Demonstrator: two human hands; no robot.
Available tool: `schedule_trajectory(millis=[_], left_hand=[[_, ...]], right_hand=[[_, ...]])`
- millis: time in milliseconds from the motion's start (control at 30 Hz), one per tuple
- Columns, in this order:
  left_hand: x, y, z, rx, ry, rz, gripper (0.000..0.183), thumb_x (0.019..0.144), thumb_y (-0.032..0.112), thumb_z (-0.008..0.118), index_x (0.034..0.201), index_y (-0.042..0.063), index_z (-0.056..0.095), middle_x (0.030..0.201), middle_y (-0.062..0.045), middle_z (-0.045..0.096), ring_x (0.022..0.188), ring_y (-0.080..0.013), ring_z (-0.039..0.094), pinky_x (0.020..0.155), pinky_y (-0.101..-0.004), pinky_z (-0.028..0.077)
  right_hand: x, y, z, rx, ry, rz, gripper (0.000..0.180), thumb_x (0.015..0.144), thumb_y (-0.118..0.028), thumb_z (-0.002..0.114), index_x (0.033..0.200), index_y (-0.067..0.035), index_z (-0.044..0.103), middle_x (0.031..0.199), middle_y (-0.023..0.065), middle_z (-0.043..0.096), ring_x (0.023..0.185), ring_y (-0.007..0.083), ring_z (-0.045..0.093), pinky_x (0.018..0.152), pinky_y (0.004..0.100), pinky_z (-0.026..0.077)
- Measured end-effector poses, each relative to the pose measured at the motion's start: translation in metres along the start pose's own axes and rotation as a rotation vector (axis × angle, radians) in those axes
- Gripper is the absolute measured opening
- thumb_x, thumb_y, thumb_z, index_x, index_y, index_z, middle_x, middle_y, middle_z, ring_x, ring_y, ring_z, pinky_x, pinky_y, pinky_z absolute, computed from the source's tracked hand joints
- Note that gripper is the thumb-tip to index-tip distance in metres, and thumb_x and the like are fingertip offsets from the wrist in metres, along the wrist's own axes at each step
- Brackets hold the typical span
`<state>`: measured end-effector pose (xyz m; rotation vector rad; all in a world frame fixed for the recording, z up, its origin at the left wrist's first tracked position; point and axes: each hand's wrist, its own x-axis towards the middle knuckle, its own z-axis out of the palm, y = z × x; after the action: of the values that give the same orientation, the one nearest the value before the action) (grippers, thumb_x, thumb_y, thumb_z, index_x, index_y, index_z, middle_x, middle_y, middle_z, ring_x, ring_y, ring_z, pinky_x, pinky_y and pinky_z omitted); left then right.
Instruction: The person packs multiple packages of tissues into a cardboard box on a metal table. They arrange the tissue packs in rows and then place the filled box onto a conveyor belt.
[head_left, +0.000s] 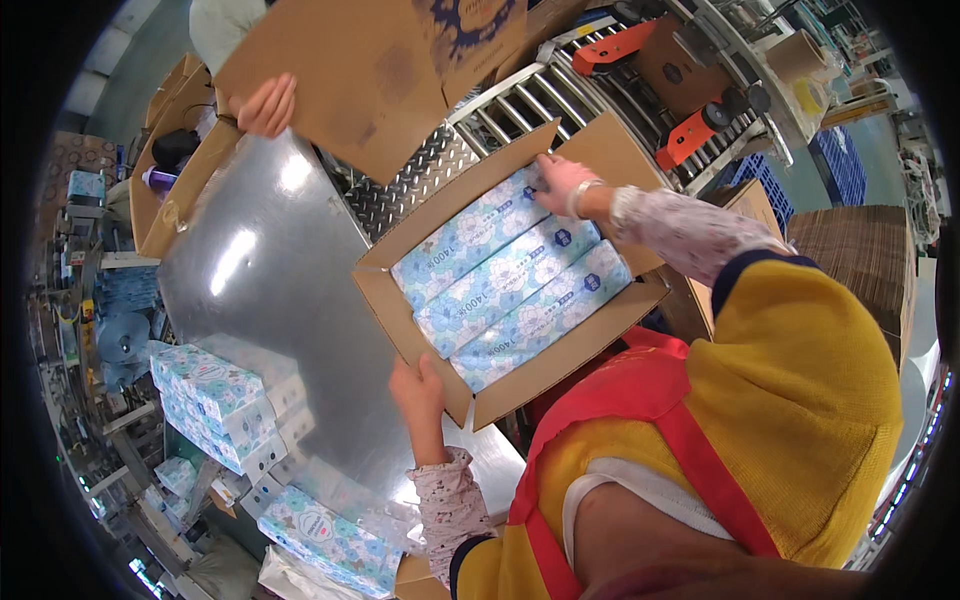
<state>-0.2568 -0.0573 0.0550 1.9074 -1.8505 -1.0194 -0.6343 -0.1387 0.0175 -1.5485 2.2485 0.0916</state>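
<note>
An open cardboard carton (551, 373) stands before me with its flaps spread. Inside lie three long packs of tissues (510, 274), side by side, in blue-and-white floral wrapping with print on them. My left hand (418, 390) holds the carton's near-left flap by its edge, thumb on top and fingers partly hidden. Over the far right corner, my right hand (564, 184) rests at the end of the farthest pack. Its fingertips meet the pack and the carton wall there, and whether they grip either is hidden.
Another person's hand (266, 105) holds a large cardboard carton (352, 75) above the metal table (300, 277). Wrapped tissue packs (214, 397) are stacked at left, with another bundle (330, 529) below. A roller conveyor (525, 101) with orange guides (686, 139) runs behind. Flattened cartons (851, 262) stand right.
</note>
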Motion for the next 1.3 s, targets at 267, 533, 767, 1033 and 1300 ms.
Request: schedule_trajectory(millis=[267, 533, 767, 1033, 1300], left_hand=[[-0.026, 0.031, 0.024, -0.075, -0.224, 0.301, 0.077, 0.081, 0.038, 0.067, 0.131, -0.013, 0.038, 0.128, -0.035, 0.045, 0.124, -0.0430, 0.041, 0.098, -0.0475, 0.034], [0.083, 0.016, 0.082, 0.415, -0.303, 0.696, 0.101, 0.060, 0.041, 0.084, 0.140, 0.003, 0.036, 0.146, -0.032, 0.023, 0.139, -0.0444, 0.016, 0.113, -0.0539, 0.012], [0.055, -0.001, 0.086, -0.097, 0.078, 0.346, 0.096, 0.077, 0.040, 0.074, 0.144, -0.004, 0.022, 0.149, -0.025, 0.023, 0.138, -0.0378, 0.021, 0.113, -0.0464, 0.018], [0.025, 0.053, 0.146, -0.784, -0.023, -0.054, 0.075, 0.098, 0.036, 0.044, 0.148, 0.006, -0.004, 0.151, -0.016, 0.018, 0.130, -0.0291, 0.034, 0.107, -0.0446, 0.031], [0.090, 0.215, 0.311, -0.667, 0.245, -0.035, 0.079, 0.098, 0.031, 0.047, 0.148, 0.002, -0.008, 0.150, -0.025, 0.016, 0.127, -0.0341, 0.039, 0.104, -0.0440, 0.034]], right_hand=[[-0.054, 0.084, -0.065, 0.371, -0.175, 0.006, 0.073, 0.086, -0.057, 0.051, 0.127, 0.004, 0.050, 0.121, 0.0227, 0.059, 0.112, 0.0309, 0.058, 0.092, 0.0351, 0.047], [-0.027, -0.025, -0.004, 0.054, -0.398, -0.417, 0.051, 0.088, -0.044, 0.051, 0.121, -0.006, 0.051, 0.101, 0.0242, 0.064, 0.092, 0.0407, 0.062, 0.079, 0.0432, 0.050], [-0.054, 0.003, 0.009, 0.055, 0.714, -0.504, 0.064, 0.080, -0.043, 0.059, 0.122, 0.004, 0.048, 0.127, 0.0255, 0.046, 0.125, 0.0412, 0.040, 0.107, 0.0564, 0.026], [-0.015, 0.092, 0.038, 0.647, 0.009, 0.191, 0.050, 0.084, -0.036, 0.055, 0.115, 0.002, 0.046, 0.106, 0.0198, 0.055, 0.115, 0.0357, 0.046, 0.101, 0.0464, 0.032], [0.104, 0.204, -0.008, 0.105, 0.517, -0.250, 0.068, 0.087, -0.047, 0.047, 0.128, 0.007, 0.045, 0.142, 0.0250, 0.036, 0.136, 0.0391, 0.028, 0.114, 0.0481, 0.015]])
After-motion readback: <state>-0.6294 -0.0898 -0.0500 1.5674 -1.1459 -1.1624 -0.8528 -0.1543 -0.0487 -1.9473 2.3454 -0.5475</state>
